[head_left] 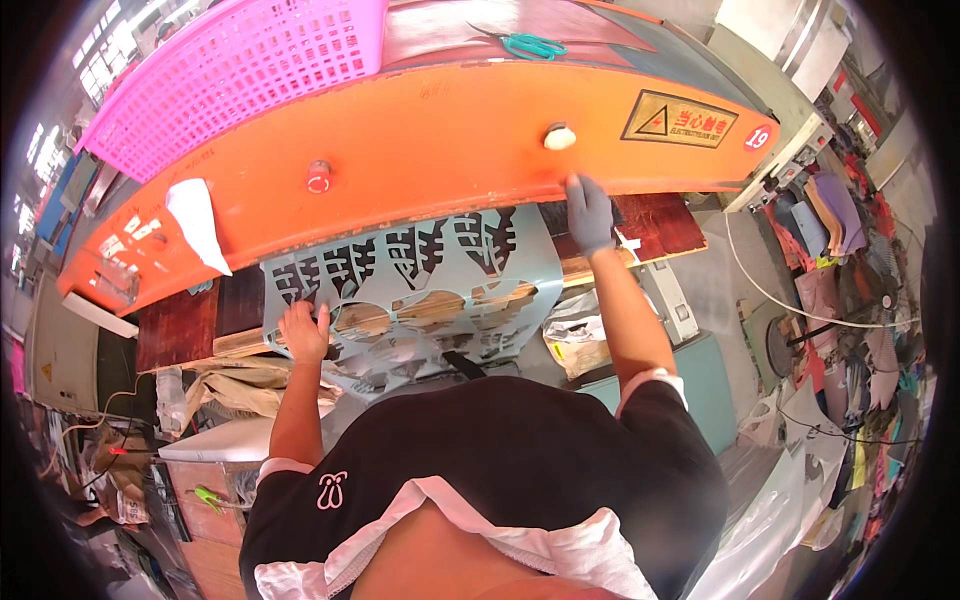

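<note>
Orange machine (430, 130) beyond; pale-blue sheet (450, 265), heavily perforated.

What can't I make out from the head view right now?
Head view:
- Sheet: far edge hidden beneath the orange beam.
- Left hand: its back hides the palm, so whether it grips or just rests is unclear.
- Right hand: it overlaps the beam's lower edge from this angle; contact can't be confirmed.
- Basket: upper part cut off by the picture's top edge.
</note>
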Action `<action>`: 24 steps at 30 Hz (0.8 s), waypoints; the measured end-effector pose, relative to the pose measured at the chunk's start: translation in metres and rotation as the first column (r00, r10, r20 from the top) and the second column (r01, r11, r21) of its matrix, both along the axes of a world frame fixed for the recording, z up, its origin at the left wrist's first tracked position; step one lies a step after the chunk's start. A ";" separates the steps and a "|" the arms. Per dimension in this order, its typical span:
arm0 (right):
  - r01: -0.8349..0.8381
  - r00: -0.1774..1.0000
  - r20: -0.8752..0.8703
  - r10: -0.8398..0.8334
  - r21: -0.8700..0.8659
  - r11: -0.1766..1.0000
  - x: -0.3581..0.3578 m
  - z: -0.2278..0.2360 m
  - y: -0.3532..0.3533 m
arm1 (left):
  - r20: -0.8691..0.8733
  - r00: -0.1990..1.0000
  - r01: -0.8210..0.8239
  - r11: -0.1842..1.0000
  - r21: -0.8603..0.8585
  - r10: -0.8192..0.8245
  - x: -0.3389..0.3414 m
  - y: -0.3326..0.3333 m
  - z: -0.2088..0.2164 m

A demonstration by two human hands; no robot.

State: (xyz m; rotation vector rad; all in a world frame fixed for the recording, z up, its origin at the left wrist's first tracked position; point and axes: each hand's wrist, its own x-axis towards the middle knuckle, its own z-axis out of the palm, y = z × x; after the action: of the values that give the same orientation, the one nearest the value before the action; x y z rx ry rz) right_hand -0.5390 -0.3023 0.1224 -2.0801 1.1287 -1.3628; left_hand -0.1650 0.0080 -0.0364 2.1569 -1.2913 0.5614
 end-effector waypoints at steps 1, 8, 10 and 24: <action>-0.071 0.992 0.105 0.066 0.047 0.996 0.009 0.017 -0.006 | 0.014 1.000 0.004 1.000 -0.018 -0.004 0.001 -0.001 -0.002; -0.182 0.978 0.113 0.172 0.083 0.980 -0.014 -0.035 -0.003 | 0.072 0.997 -0.021 0.996 -0.082 0.027 0.007 -0.009 -0.013; -0.108 0.992 -0.071 0.102 -0.079 0.991 -0.031 -0.070 -0.001 | 0.078 0.997 -0.014 0.998 -0.063 0.019 0.008 -0.010 -0.012; 0.059 0.703 -0.696 -0.148 -0.150 0.987 -0.047 -0.132 -0.009 | 0.009 0.999 -0.045 0.998 0.043 0.044 0.015 -0.008 -0.010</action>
State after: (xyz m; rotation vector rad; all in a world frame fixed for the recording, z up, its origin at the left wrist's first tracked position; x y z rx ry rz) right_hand -0.5864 -0.3114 -0.0098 -2.7755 1.4922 -0.6452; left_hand -0.1497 0.0004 -0.0463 2.2257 -1.2732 0.5652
